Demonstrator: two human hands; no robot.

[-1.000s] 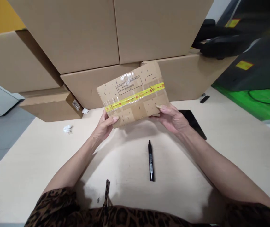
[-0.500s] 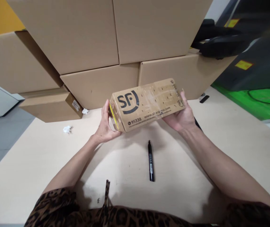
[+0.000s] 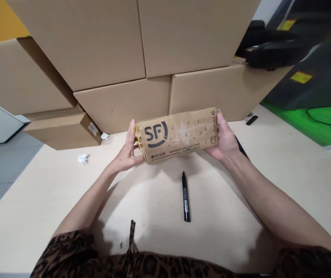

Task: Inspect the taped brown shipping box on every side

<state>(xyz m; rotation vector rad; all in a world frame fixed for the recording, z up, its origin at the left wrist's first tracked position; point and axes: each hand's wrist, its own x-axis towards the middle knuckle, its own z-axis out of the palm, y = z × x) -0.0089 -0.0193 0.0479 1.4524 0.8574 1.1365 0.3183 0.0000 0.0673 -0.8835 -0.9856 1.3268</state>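
A small cardboard parcel point(image 3: 180, 135) is held in the air above the counter point(image 3: 38, 200), just in front of the stacked cartons point(image 3: 121, 102) at the counter's far edge. Its long printed side faces the camera, with a dark logo towards its left end and lines of small print along the lower edge. The left hand point(image 3: 127, 148) is closed on the parcel's left end, where a strip of yellow tape shows at the corner, thumb lying along that end. The right hand point(image 3: 225, 139) cups the right end, palm under and behind it, fingers point(image 3: 220, 117) wrapped up over the top edge. Both hands therefore carry the parcel between them, and it sits almost level, tipped slightly down to the left.

A black marker point(image 3: 185, 197) lies on the counter directly below the parcel, nearer the person, its tip pointing away from the body. A flat dark object point(image 3: 242, 152) shows partly behind the right wrist. Left of the parcel, near the cartons, lie two scraps of white paper point(image 3: 82, 157).

To handle the parcel well here, I judge that the grip should stay on the two short ends, so the printed face remains unobscured, and that any turning should be done clear of the cartons behind it and above the marker.
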